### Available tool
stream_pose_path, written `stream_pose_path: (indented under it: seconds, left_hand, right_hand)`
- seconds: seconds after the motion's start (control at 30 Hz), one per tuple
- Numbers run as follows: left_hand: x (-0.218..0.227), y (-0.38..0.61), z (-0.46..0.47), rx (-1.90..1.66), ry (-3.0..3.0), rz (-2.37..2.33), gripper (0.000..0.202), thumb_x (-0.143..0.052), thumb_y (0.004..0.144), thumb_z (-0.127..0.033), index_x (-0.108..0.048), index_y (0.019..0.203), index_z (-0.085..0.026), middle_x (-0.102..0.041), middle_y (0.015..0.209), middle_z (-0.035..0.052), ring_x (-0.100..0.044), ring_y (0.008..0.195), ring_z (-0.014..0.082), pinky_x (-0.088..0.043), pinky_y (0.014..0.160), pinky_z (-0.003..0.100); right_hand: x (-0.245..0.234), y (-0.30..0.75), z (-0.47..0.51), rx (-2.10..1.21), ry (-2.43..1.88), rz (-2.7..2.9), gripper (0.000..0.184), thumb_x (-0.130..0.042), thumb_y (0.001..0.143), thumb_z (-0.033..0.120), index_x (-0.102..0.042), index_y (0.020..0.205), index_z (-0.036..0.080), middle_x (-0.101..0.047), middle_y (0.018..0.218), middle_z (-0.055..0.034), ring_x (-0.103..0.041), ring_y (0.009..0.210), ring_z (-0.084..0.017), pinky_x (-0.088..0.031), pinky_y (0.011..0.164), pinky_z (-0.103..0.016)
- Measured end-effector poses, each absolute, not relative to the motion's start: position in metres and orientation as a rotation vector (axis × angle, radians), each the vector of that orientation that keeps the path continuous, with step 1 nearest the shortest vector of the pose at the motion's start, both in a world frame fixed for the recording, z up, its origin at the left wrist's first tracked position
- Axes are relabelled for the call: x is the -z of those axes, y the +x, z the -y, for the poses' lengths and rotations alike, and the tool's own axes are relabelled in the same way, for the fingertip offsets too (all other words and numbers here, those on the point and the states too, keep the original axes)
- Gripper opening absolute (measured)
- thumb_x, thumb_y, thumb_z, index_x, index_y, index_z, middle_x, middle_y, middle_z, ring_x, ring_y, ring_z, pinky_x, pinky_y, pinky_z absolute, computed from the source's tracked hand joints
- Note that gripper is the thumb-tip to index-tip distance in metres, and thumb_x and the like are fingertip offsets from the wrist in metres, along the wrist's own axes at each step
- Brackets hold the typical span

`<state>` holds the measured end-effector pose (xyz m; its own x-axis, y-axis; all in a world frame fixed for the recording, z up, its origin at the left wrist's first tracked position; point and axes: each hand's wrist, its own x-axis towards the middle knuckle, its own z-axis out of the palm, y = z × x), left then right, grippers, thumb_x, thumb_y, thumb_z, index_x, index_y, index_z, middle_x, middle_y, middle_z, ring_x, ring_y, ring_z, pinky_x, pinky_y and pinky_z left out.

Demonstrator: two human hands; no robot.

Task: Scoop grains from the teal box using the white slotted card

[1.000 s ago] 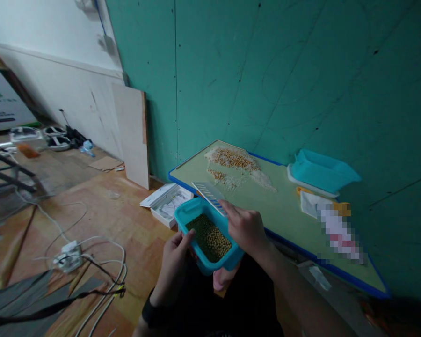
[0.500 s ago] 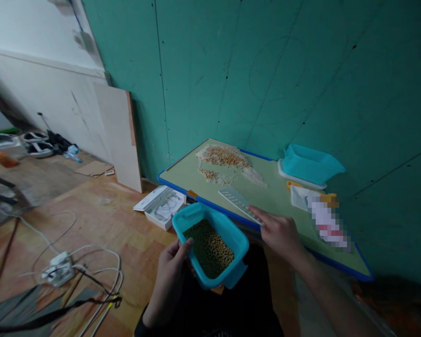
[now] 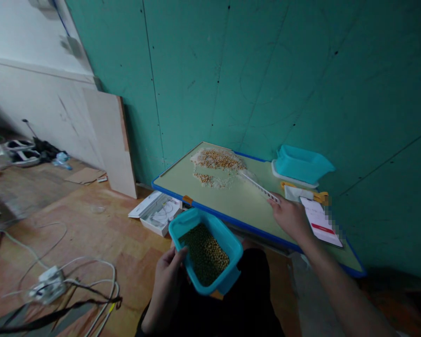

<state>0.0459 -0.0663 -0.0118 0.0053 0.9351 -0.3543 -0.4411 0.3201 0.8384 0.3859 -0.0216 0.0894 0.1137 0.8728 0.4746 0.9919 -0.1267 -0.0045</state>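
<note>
My left hand (image 3: 171, 269) grips the near-left rim of a turquoise plastic tub (image 3: 233, 243), thumb over the edge, held above my lap off the table's front edge. Inside it lie green beans (image 3: 199, 255) on the left and yellow soybeans (image 3: 215, 252) on the right. Closed round the handle of a white slotted scraper (image 3: 259, 187), my right hand (image 3: 291, 215) reaches over the table. The scraper's far end meets the right side of a spread pile of rice and soybeans (image 3: 219, 159). A smaller patch of soybeans and rice (image 3: 206, 179) lies nearer me.
The pale table (image 3: 182, 178) has a blue edge and stands against a green wall. A second turquoise tub (image 3: 301, 164), a cloth (image 3: 296, 193) and a phone (image 3: 321, 222) are at its right. On the floor are an opened white box (image 3: 157, 215) and a power strip (image 3: 49, 283) with cables.
My right hand has moved the scraper forward over the table, turning it edge-on, to the pile's right side. My left hand keeps the tub over my lap. The view has shifted slightly.
</note>
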Motion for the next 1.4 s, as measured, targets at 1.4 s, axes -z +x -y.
stream_pose_path:
  seconds: [1.4]
  left_hand:
    - [0.015,0.064,0.056,-1.299,0.741,-0.984,0.048,-0.087,0.068,-0.054,-0.058,0.061,-0.017,-0.053,0.055,-0.0033,-0.047,0.052,0.0099,-0.040,0.050,0.021]
  right_hand:
    - [-0.105,0.356,-0.080,0.119,-2.066,1.386,0.031,-0.059,0.094,0.031,-0.072,0.113,0.011,-0.075,0.114,-0.0190,-0.071,0.107,-0.029,-0.051,0.087,-0.033]
